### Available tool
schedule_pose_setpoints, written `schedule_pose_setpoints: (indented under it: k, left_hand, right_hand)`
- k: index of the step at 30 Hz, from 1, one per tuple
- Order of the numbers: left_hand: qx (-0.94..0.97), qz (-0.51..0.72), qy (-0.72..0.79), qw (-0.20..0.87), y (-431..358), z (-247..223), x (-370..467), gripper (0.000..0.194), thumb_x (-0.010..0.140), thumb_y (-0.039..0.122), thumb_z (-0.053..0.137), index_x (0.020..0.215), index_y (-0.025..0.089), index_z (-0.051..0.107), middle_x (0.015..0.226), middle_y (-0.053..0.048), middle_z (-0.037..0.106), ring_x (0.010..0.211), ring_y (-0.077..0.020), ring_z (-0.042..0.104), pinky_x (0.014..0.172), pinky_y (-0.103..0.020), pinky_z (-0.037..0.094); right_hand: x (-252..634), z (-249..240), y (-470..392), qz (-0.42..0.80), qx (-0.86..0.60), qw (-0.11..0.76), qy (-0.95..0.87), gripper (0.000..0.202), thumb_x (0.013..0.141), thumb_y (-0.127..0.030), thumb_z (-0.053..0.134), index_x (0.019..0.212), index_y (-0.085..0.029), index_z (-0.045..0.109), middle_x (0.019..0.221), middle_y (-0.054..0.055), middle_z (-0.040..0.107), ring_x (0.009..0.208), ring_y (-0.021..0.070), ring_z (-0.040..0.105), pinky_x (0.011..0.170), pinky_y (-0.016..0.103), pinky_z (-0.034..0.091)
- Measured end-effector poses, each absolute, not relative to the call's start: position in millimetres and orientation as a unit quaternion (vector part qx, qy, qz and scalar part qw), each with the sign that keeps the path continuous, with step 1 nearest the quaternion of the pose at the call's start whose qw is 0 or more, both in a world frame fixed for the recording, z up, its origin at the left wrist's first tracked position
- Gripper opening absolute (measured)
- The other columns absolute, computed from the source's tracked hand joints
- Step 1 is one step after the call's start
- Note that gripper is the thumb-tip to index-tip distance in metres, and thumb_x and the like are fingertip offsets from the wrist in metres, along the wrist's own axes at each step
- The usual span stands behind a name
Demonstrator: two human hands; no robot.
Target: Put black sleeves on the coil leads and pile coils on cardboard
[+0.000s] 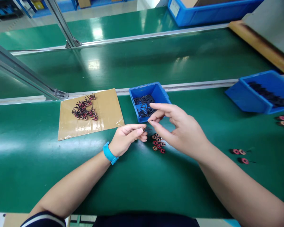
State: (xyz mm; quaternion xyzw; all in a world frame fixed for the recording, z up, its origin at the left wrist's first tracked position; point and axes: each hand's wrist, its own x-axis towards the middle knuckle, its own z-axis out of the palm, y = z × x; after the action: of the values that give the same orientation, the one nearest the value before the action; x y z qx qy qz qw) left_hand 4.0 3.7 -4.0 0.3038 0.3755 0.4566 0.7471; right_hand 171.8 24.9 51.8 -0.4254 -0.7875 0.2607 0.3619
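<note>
My left hand (126, 138), with a turquoise band at the wrist, pinches a small wire-wound ring coil (144, 129) whose thin leads point right. Most of that coil is hidden by the fingers. Just right of it is my right hand (183, 134), thumb and fingers brought together in a pinch; whatever lies between the tips is too small to make out. Behind the hands stands a blue bin (164, 97) holding many short black tubes (144, 105). Several red and black ring coils (159, 143) lie on the green table below my right hand.
On the left, a brown cardboard sheet (106, 110) carries a cluster of coils with black-sleeved leads (85, 108). Another blue bin (253, 97) with black pieces stands at right. More coils (244, 160) lie near my right forearm. A metal frame post (21, 72) rises at left.
</note>
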Motion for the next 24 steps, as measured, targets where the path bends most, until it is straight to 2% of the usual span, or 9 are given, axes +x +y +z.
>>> schedule_pose_setpoints:
  k: [5, 9, 12, 16, 18, 22, 24]
  left_hand:
    - [0.314, 0.458, 0.369, 0.745, 3.5, -4.8, 4.1, 0.030, 0.062, 0.035, 0.078, 0.087, 0.020, 0.073, 0.071, -0.002, 0.072, 0.060, -0.0114, 0.065, 0.063, -0.027, 0.052]
    - [0.323, 0.455, 0.363, 0.746, 3.0, -4.7, 3.1, 0.030, 0.063, 0.034, 0.077, 0.089, 0.020, 0.073, 0.070, -0.001, 0.072, 0.060, -0.0107, 0.065, 0.064, -0.026, 0.052]
    - [0.328, 0.449, 0.369, 0.744, 3.6, -6.4, 2.6, 0.032, 0.063, 0.034, 0.077, 0.090, 0.018, 0.072, 0.071, -0.002, 0.072, 0.061, -0.0115, 0.065, 0.068, -0.029, 0.053]
    - [0.346, 0.443, 0.381, 0.735, 8.7, -5.6, 1.3, 0.034, 0.058, 0.028, 0.080, 0.087, 0.015, 0.069, 0.077, -0.004, 0.073, 0.069, -0.0160, 0.068, 0.074, -0.035, 0.055]
    - [0.358, 0.439, 0.389, 0.727, 11.7, -1.1, -2.3, 0.033, 0.055, 0.024, 0.081, 0.084, 0.014, 0.067, 0.079, -0.005, 0.073, 0.075, -0.0180, 0.069, 0.075, -0.035, 0.055]
    - [0.421, 0.425, 0.450, 0.663, 12.0, 9.5, -25.4, 0.030, 0.058, 0.024, 0.079, 0.081, 0.013, 0.063, 0.083, -0.006, 0.073, 0.081, -0.0184, 0.068, 0.079, -0.036, 0.055]
    - [0.468, 0.422, 0.513, 0.583, 8.2, 9.7, -45.5, 0.029, 0.059, 0.027, 0.078, 0.081, 0.015, 0.063, 0.082, -0.005, 0.072, 0.079, -0.0172, 0.068, 0.079, -0.035, 0.054]
  right_hand:
    - [170.7, 51.4, 26.2, 0.324, -0.412, 0.343, -0.779, 0.040, 0.080, -0.013, 0.053, 0.120, -0.019, 0.047, 0.087, 0.003, 0.066, 0.078, 0.0139, 0.063, 0.073, 0.028, 0.052]
    - [172.3, 55.0, 23.4, 0.347, -0.414, 0.315, -0.781, 0.042, 0.081, -0.015, 0.053, 0.123, -0.018, 0.045, 0.089, 0.004, 0.069, 0.084, 0.0153, 0.066, 0.079, 0.031, 0.051]
    - [178.8, 58.3, 27.8, 0.336, -0.426, 0.305, -0.783, 0.044, 0.083, -0.019, 0.053, 0.126, -0.019, 0.044, 0.094, 0.005, 0.070, 0.089, 0.0168, 0.066, 0.080, 0.032, 0.050]
    - [186.8, 54.9, 58.4, 0.261, -0.477, 0.345, -0.765, 0.042, 0.085, -0.023, 0.051, 0.127, -0.019, 0.046, 0.097, 0.008, 0.070, 0.089, 0.0192, 0.065, 0.080, 0.036, 0.051]
    - [184.1, 50.5, 79.3, 0.207, -0.500, 0.281, -0.793, 0.042, 0.082, -0.019, 0.055, 0.124, -0.016, 0.050, 0.101, 0.010, 0.069, 0.090, 0.0213, 0.065, 0.084, 0.038, 0.050]
    - [163.5, 44.7, 105.8, 0.122, -0.469, 0.010, -0.875, 0.032, 0.079, -0.016, 0.057, 0.110, -0.010, 0.063, 0.109, 0.016, 0.066, 0.104, 0.0261, 0.060, 0.091, 0.037, 0.045]
    - [151.2, 44.1, 108.4, 0.087, -0.460, -0.073, -0.881, 0.029, 0.080, -0.021, 0.057, 0.104, -0.008, 0.066, 0.108, 0.019, 0.065, 0.105, 0.0300, 0.059, 0.089, 0.038, 0.045]
